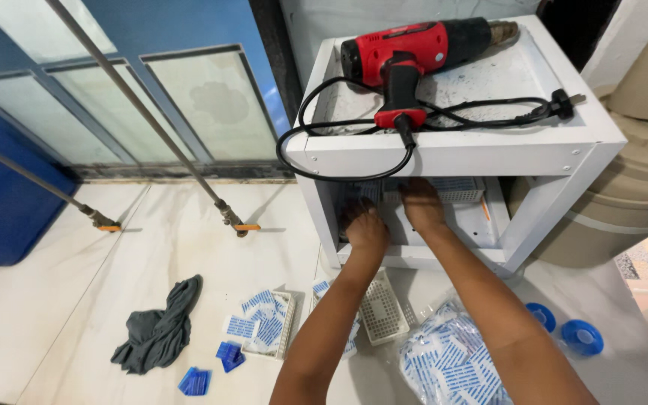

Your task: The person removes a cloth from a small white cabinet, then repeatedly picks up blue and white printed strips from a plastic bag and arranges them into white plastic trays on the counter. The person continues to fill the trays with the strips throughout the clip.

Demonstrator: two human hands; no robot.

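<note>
Both hands reach under the white metal stand: the left hand and right hand touch a white perforated plastic basket on its shelf, though whether either grip is closed cannot be told. A red heat gun and its looped black cord lie on top. On the floor nearby are another basket, blue-striped packets and a grey rag.

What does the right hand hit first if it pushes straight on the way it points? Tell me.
Probably the white mesh basket under the stand's top. The right hand points into the open white stand, fingers already at or on the basket's edge. Depth is unclear; whether they touch cannot be told.
</note>
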